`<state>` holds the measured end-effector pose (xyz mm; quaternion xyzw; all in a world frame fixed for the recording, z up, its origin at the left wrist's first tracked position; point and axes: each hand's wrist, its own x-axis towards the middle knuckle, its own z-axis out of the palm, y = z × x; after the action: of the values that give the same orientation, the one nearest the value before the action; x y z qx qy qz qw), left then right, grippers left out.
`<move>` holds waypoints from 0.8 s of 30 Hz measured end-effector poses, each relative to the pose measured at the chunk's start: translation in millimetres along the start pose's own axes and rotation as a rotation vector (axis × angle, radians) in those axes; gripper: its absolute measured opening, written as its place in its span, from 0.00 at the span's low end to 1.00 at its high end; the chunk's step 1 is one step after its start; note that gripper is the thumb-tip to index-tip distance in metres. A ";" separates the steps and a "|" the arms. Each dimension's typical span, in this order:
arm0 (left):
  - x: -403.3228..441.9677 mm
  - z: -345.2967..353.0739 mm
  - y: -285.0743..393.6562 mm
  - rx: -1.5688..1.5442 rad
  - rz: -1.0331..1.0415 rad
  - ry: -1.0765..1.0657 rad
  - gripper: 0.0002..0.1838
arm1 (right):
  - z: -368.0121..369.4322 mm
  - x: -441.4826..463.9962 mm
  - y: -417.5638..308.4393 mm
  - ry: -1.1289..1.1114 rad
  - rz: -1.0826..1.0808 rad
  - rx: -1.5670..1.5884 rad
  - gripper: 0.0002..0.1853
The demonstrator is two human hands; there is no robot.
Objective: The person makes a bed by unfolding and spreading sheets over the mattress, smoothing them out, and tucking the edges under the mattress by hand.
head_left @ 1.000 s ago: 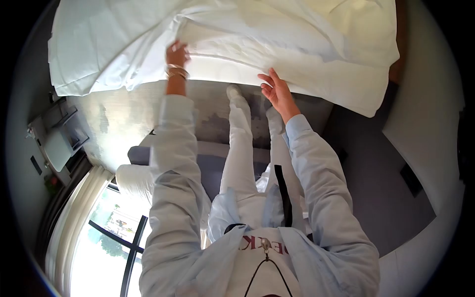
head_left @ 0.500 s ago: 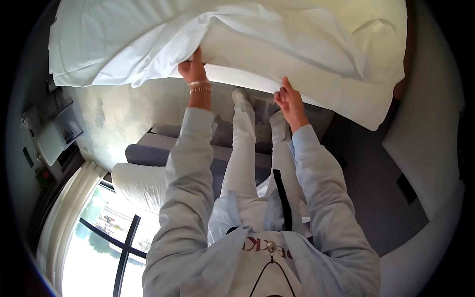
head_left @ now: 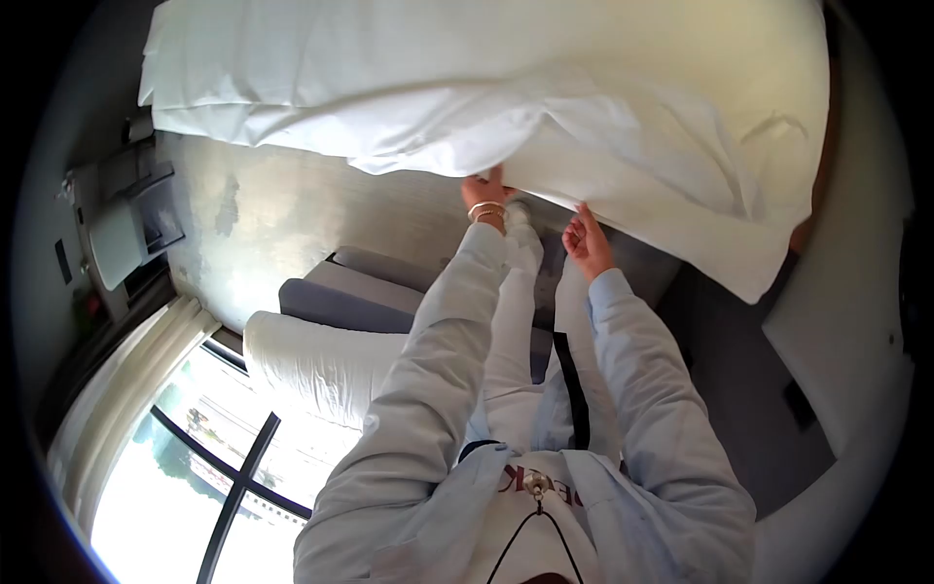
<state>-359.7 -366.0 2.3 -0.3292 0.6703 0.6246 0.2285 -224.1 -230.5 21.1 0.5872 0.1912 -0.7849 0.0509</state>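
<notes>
1. Smoothing the white sheet (head_left: 438, 58) works best with light, even tension on the edge, imo, so creases don't bunch up.
2. Sheet's spread across the far side, just beyond both hands.
3. Left hand (head_left: 484, 192) looks closed on its near edge; right hand (head_left: 587, 245) is half-curled beside it, can't tell if it's pinching.
4. Nearer, leftward: white pillow (head_left: 306, 362), grey bench (head_left: 341, 305).

A rumpled white sheet (head_left: 409, 68) covers the bed (head_left: 801, 236).
</notes>
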 end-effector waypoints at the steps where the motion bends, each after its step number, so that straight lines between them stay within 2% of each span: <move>1: 10.2 4.5 6.4 -0.072 -0.117 0.005 0.14 | 25.0 4.4 4.3 -0.023 0.005 -0.016 0.17; 3: 21.3 -3.7 12.4 -0.157 -0.155 -0.044 0.12 | 73.5 6.9 22.9 0.062 0.007 -0.026 0.17; 5: 34.0 -18.3 16.8 -0.230 -0.207 -0.098 0.11 | 112.3 13.6 32.4 0.033 0.020 -0.074 0.15; 7: 43.3 -34.8 25.7 -0.580 -0.181 -0.047 0.06 | 133.2 21.4 45.1 -0.179 0.045 -0.036 0.17; 9: 55.5 -42.3 37.2 -0.668 -0.132 -0.054 0.04 | 141.2 23.3 54.6 -0.185 0.048 -0.114 0.19; 11: 70.0 -57.1 48.2 -0.535 0.262 0.010 0.04 | 133.5 25.1 64.5 -0.232 0.078 -0.017 0.18; 12: 62.3 -68.1 52.0 -0.263 0.362 0.100 0.05 | 123.3 33.3 66.4 -0.331 0.116 -0.010 0.11; 13: 55.4 -80.1 43.8 -0.255 0.233 0.137 0.11 | 109.7 38.1 72.8 -0.326 0.134 -0.016 0.11; 15: 61.6 -91.5 9.9 -0.403 0.225 0.153 0.11 | 100.5 47.2 83.8 -0.282 0.076 -0.001 0.10; 16: 67.4 -89.7 17.6 -0.403 0.228 0.163 0.11 | 117.6 43.5 80.5 -0.287 0.084 -0.006 0.10; 18: 76.2 -90.8 33.6 -0.305 -0.020 0.035 0.11 | 150.5 32.3 76.2 -0.091 0.192 -0.018 0.08; 19: 77.7 -94.9 40.0 -0.296 -0.026 0.034 0.11 | 164.1 32.5 81.2 -0.085 0.197 -0.010 0.08; 21: 79.5 -100.6 46.8 -0.532 -0.182 -0.033 0.11 | 191.5 42.3 90.3 -0.251 0.142 0.018 0.07; 23: 87.8 -124.6 40.2 -0.076 0.188 -0.248 0.11 | 214.9 49.7 98.5 -0.277 0.090 -0.029 0.05; 24: 91.9 -136.6 37.2 0.109 0.394 -0.293 0.12 | 226.6 49.8 103.3 -0.249 0.117 0.097 0.04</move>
<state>-434.8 -515.1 -22.4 -0.0851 0.7138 0.6612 0.2144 -412.4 -400.1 3.2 0.4973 0.1107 -0.8556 0.0915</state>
